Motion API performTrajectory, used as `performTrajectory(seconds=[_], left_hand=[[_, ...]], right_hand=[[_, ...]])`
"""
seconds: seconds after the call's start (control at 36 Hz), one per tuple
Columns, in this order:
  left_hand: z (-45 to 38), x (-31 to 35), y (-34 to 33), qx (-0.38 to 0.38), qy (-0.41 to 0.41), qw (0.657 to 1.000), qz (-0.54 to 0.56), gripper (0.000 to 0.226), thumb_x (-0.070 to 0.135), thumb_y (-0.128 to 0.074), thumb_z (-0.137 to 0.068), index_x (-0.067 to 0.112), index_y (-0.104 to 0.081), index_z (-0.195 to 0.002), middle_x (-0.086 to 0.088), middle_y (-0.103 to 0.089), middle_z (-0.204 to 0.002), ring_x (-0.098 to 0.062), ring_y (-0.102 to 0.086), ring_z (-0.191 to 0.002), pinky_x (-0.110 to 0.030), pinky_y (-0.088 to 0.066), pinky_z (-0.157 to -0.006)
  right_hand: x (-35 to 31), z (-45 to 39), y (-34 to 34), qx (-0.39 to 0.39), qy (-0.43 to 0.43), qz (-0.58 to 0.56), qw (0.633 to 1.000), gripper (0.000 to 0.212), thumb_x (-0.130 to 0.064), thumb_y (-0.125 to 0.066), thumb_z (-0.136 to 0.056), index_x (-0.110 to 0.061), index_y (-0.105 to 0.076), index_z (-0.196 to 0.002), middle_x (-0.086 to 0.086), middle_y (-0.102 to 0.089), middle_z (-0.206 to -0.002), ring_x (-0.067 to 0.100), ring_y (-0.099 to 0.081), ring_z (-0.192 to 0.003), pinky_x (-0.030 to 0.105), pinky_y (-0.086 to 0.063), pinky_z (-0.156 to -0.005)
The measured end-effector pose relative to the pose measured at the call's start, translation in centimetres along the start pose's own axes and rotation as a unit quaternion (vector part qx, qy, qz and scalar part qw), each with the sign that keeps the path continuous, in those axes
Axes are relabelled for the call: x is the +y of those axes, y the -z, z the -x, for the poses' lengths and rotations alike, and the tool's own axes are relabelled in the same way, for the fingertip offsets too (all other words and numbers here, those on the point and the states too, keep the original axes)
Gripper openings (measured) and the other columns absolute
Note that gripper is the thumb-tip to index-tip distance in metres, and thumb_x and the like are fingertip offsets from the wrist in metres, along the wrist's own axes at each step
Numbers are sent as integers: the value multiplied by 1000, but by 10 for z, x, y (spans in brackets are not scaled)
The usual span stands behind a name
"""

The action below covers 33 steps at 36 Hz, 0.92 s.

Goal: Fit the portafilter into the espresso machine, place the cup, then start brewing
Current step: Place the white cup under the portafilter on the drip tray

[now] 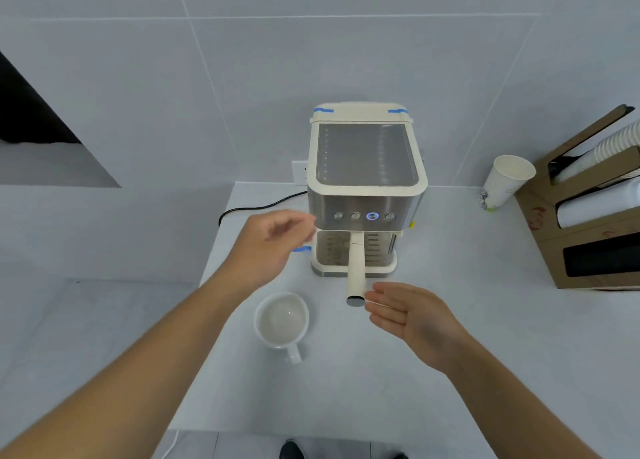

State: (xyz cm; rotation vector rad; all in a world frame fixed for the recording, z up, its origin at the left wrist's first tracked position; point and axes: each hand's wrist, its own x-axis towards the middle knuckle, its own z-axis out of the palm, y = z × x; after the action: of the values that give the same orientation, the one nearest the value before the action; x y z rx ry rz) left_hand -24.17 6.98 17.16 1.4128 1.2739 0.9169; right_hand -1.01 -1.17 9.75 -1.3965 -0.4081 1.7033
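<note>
A cream and steel espresso machine [367, 168] stands at the back of the white counter, one of its front buttons [372, 216] lit blue. The portafilter [356, 268] sits in the machine, its cream handle pointing straight toward me. An empty white cup [281, 320] rests on the counter left of the handle, its own handle facing me. My left hand [270, 247] hovers open beside the machine's left front corner, holding nothing. My right hand [412, 315] is open, fingers flat, just right of the portafilter handle's end and almost touching it.
A paper cup [507, 185] stands right of the machine. A cardboard cup-and-lid dispenser [595, 209] fills the right edge. A black power cord [256, 206] runs from the machine's left to a wall socket. The counter's front edge [311, 431] lies near my feet.
</note>
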Motion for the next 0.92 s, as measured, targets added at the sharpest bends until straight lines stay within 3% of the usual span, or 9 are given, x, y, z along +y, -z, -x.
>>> performTrajectory(seconds=[0.06,0.19,0.36,0.58,0.92], left_hand=[[14,-20,4,12,60,997,51,16,13,-62,-93,16,-77,-88,-2,-76,-79,-17,-72,-78,-31,-58,-81],[45,-70,19,49,185,972,138,17,11,-59,-95,5,-74,-94,-16,-73,-86,-27,-72,-81,-33,-60,-78],[72,-113,33,111,274,933,205,17,13,-58,-96,4,-73,-94,-10,-74,-77,-27,-71,-77,-36,-57,-79],[90,-146,39,148,326,909,215,15,12,-59,-95,3,-71,-93,-13,-67,-81,-27,-65,-77,-39,-57,-84],[97,-178,30,159,372,882,243,13,12,-61,-93,2,-70,-98,-14,-68,-87,-25,-66,-81,-36,-57,-83]], right_hand=[[7,3,4,7,-11,-24,1000,21,-7,-54,-97,1,-66,-112,18,-73,-111,31,-72,-101,40,-55,-87],[31,6,4,19,-50,-51,997,21,-5,-54,-96,3,-66,-110,21,-73,-110,32,-72,-100,41,-56,-84],[57,0,-4,7,-90,-43,995,23,-7,-58,-94,4,-66,-113,22,-72,-113,33,-72,-100,41,-57,-84],[75,-19,-31,-8,-126,-5,992,25,-9,-64,-91,2,-66,-113,22,-71,-114,34,-73,-98,39,-60,-79],[97,-50,-67,9,-117,69,991,30,-13,-66,-91,-2,-60,-119,19,-64,-122,32,-66,-107,40,-54,-94]])
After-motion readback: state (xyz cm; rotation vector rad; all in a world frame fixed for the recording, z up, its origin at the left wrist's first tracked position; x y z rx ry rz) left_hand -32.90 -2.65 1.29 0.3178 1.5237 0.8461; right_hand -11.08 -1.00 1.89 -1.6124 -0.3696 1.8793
